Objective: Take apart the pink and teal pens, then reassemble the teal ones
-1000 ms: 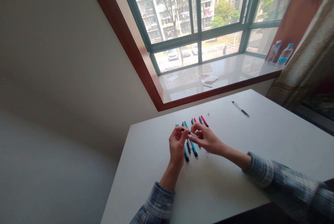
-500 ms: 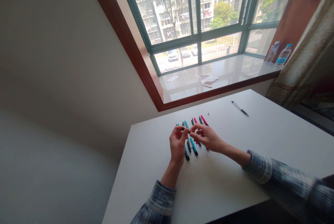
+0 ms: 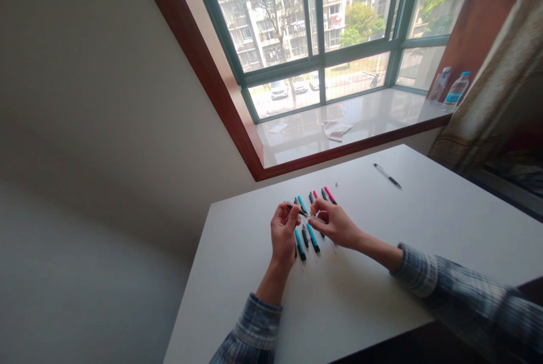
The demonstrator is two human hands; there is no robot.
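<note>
My left hand and my right hand meet above a row of slim pens on a white table. Both hands pinch a thin black pen held slanted, and my fingers hide part of it. Beneath and beyond them lie pens with cyan sections, pink sections, and black sections. My hands cover the middle of the row. A separate white-and-black pen lies farther right on the table.
A tiny dark item sits beyond the row. The table's far edge runs below a white window sill with a red-brown wooden frame. A crumpled cloth and plastic bottles stand on the sill, beside a curtain.
My hands have drawn slightly closer to me and the held pen now shows less between them. The whole view has shifted slightly as my head moved.
</note>
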